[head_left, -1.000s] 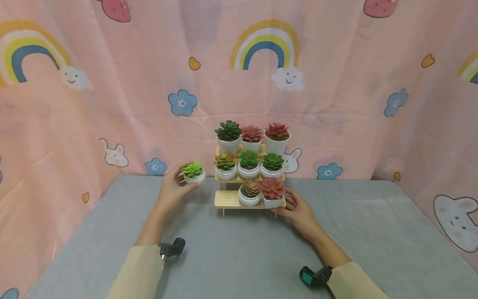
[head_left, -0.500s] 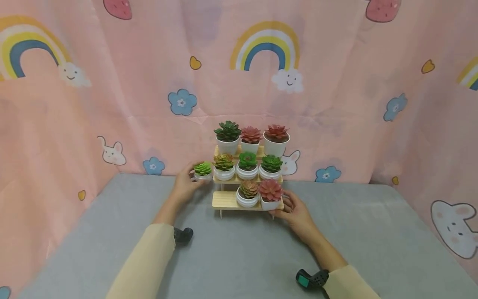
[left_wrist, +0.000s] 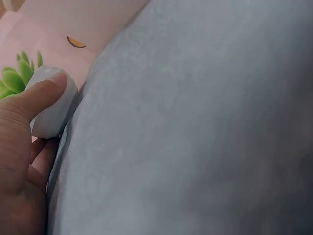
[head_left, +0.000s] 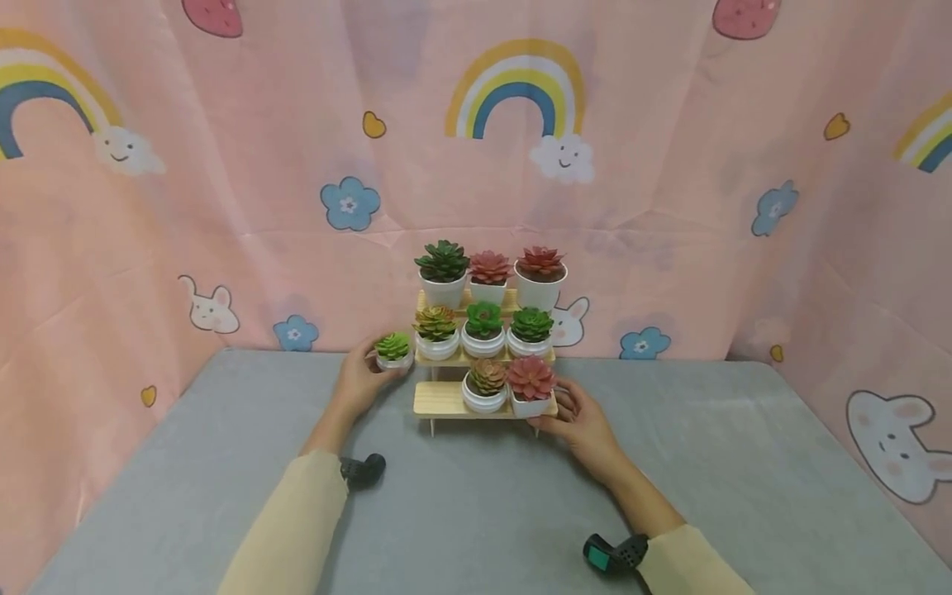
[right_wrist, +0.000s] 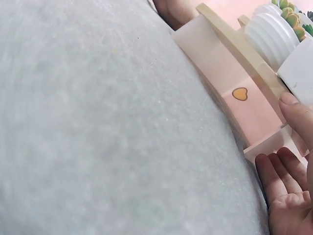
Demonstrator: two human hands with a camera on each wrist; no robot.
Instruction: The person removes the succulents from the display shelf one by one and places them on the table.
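Observation:
In the head view my left hand [head_left: 359, 382] holds a small bright green succulent [head_left: 392, 345] in a white pot [left_wrist: 55, 105], left of a tiered wooden plant stand [head_left: 439, 401]. The left wrist view shows the thumb across the pot's side, close by the grey cloth. My right hand [head_left: 583, 426] grips the right end of the stand's lowest shelf. Its thumb lies at the board's edge; the other fingers curl beneath, beside a leg. On that shelf stand a brownish-green succulent [head_left: 487, 376] and a pink one [head_left: 531, 378] in a square white pot; bare wood shows at its left.
The middle shelf bears a yellowish succulent [head_left: 435, 322] and two green ones, such as the right one [head_left: 531, 325]. On top are a dark green succulent [head_left: 442, 261] and two reddish ones. A grey cloth-covered table [head_left: 476, 512] meets a pink patterned curtain [head_left: 632, 248] behind.
My left hand has carried the bright green succulent right, close to the stand's left side, then lowered it slightly. The right hand keeps its grip on the stand. The head view shifts a little.

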